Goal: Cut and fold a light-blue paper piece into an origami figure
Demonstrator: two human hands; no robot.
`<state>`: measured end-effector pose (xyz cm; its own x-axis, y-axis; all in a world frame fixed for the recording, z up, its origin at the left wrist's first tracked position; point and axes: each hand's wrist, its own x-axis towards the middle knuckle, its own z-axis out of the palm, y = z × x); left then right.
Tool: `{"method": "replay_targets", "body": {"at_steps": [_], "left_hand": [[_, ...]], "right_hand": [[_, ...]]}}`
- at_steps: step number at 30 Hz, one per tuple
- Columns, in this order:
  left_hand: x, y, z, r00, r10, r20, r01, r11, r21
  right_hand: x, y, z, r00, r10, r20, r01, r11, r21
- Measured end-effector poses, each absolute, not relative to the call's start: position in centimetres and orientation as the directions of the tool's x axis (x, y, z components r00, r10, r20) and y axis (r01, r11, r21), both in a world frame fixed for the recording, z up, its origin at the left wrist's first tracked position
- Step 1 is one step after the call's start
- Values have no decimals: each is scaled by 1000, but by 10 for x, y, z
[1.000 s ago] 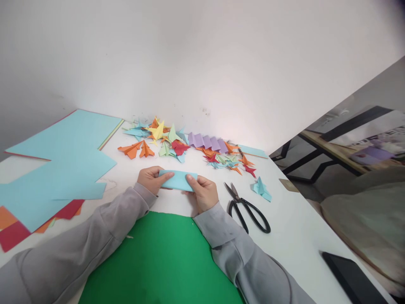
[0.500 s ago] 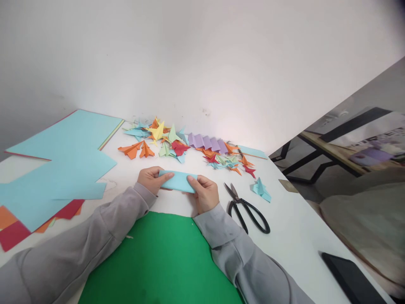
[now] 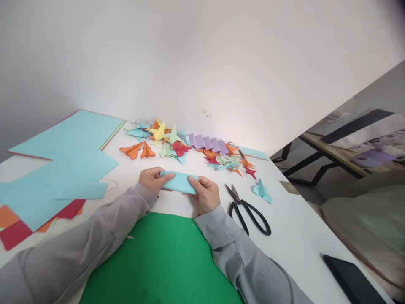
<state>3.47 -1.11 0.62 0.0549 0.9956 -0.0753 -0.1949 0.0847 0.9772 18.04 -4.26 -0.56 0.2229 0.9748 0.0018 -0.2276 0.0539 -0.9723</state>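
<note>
A narrow folded strip of light blue paper (image 3: 179, 182) is stretched between my two hands, just above the white table. My left hand (image 3: 154, 180) pinches its left end, thumb on the near face. The right end is gripped by my right hand (image 3: 205, 192), whose thumb presses on the paper; the fingers behind it are partly hidden. Below the hands lies a green sheet (image 3: 158, 257). Black-handled scissors (image 3: 243, 207) rest to the right of my right hand, blades pointing away from me.
Folded paper figures in several colours (image 3: 160, 133) and a purple pleated paper (image 3: 209, 143) lie along the wall. Large blue sheets (image 3: 69, 133) cover the left side. A blue folded figure (image 3: 262, 191) and a dark tablet-like device (image 3: 352, 278) lie at right.
The whole view has shifted very slightly. Both hands keep the same hold on the blue paper.
</note>
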Motion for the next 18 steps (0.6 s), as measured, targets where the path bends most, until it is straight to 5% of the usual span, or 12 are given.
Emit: {"method": "replay_targets", "body": {"at_steps": [18], "left_hand": [[29,-11,5,242,958,157,82,-182,980]], "right_hand": [[184,-41,-1,102,989,-111,-201,-88,-976]]}}
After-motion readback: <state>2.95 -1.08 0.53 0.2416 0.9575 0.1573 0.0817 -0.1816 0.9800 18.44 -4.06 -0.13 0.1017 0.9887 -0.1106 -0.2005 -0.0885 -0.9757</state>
